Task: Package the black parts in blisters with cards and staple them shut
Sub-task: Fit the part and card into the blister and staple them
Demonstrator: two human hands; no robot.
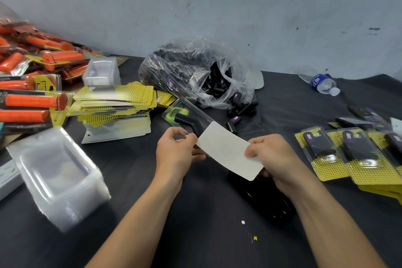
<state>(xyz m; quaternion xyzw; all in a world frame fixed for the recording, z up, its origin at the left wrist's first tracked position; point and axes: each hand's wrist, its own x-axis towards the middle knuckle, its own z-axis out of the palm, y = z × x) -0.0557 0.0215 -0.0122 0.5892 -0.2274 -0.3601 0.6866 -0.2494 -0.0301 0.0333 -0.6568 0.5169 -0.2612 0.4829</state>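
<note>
A card (228,151), white back upward, was tilted across a clear blister (195,110) containing a black part (185,118). Loose black parts (217,85) filled a plastic bag (191,65) behind. Yellow cards (115,102) and empty blisters (58,180) were stacked left; finished packs (348,154) lay right.

Packaged orange grips (37,102) far left; water bottle (324,84) far right

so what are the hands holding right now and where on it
Both hold one white card by its short ends: the left hand pinches the upper-left end, the right hand the lower-right end.
</note>
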